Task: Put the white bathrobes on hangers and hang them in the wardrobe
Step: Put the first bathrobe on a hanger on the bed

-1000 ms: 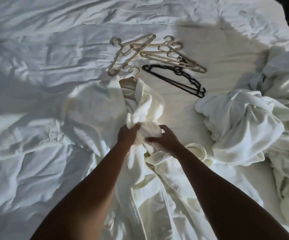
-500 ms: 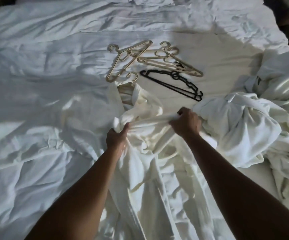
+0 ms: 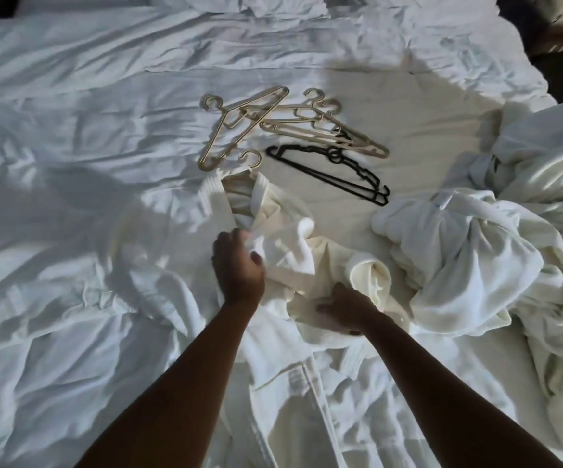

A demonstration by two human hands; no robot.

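On bed, both arms out: left hand [image 3: 239, 265] grip bunches bathrobe [image 3: 283, 251] fabric, right hand [image 3: 344, 310] fingers curled w/ fold

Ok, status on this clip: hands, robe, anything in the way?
Left hand gripping bathrobe; right hand on its fabric, grip unclear. Hanger hook at collar. Second robe heap crowds right.

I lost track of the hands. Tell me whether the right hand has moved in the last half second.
Yes. The right hand has dropped back toward the person and away from the black hanger, now resting on the robe lower down.
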